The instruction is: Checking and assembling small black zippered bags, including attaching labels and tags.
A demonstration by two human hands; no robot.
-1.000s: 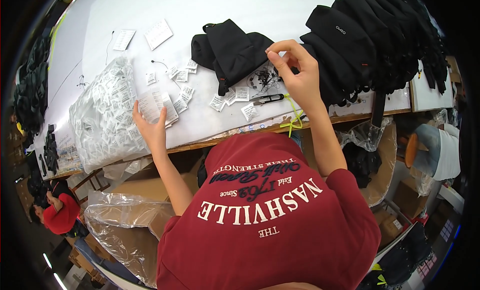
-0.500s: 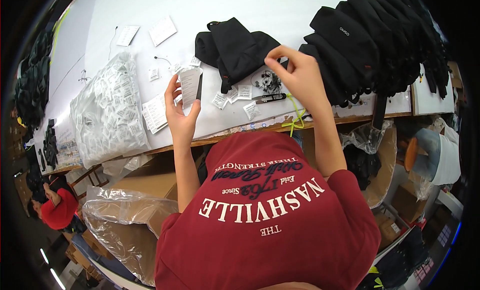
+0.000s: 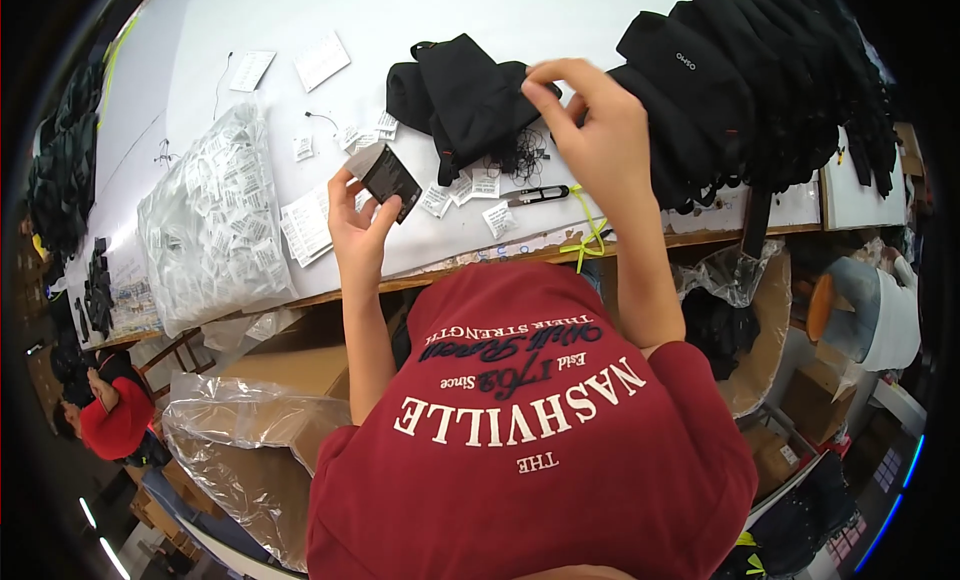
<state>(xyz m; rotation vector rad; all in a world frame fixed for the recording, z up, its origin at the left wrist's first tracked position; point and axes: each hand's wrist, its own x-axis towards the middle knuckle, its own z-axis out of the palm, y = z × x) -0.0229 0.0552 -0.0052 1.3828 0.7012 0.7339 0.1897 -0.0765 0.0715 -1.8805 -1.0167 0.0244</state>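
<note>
While a flat, rectangular black-and-white card [image 3: 386, 176] sits pinched in the left hand [image 3: 358, 232] above the white tabletop [image 3: 420, 10], the right hand [image 3: 606, 130] presses thumb and forefinger together, on what cannot be told. Leftward, a clear plastic bag [image 3: 180, 302] contains small white packets [image 3: 228, 185]; rightward, a brown cardboard box [image 3: 768, 340] holds black items [image 3: 716, 325].

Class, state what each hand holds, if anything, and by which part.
The left hand holds a dark-faced card by its lower edge. The right hand is in a pinch; whether it holds anything cannot be told.
</note>
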